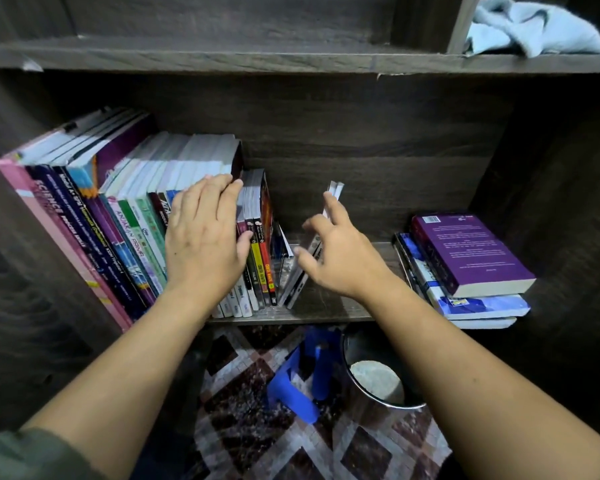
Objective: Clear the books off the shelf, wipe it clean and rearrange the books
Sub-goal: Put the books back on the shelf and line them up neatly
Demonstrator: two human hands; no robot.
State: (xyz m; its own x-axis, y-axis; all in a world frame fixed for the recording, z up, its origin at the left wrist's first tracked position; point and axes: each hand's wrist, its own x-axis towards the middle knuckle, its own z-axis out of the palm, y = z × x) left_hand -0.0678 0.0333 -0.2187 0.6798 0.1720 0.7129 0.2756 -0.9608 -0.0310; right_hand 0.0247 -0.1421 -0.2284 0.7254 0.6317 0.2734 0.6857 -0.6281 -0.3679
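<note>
The books are on the middle shelf (312,311) in three lots: a row of books (118,209) leaning toward the left wall, a few thin books (293,284) tilted just beside that row, and a flat stack (478,303) at the right end with a purple book (465,251) on top.

The person's left hand (205,237) lies flat on the spines at the row's right end, fingers straight, pressing and clasping nothing. The right hand (336,254) has the thin books, thumb in front and fingers (330,202) curled behind them, a pinch as far as the blur there lets me judge.

Those slim ones look light and floppy with glossy covers, so I'd expect them to slip or fan apart unless squeezed together near the spines. The big textbooks on the left look heavy and stiff and seem best taken a few at a time, gripped across the spines with support underneath. The row will likely topple rightward once it is let go.

One dark spine reads "SCIENCE", a green one "ANJAKAN". The rest is too small or blurred.

A pale cloth (534,26) waits on the shelf above. Below stand a blue stool (302,382) and a metal bucket (378,375)
</note>
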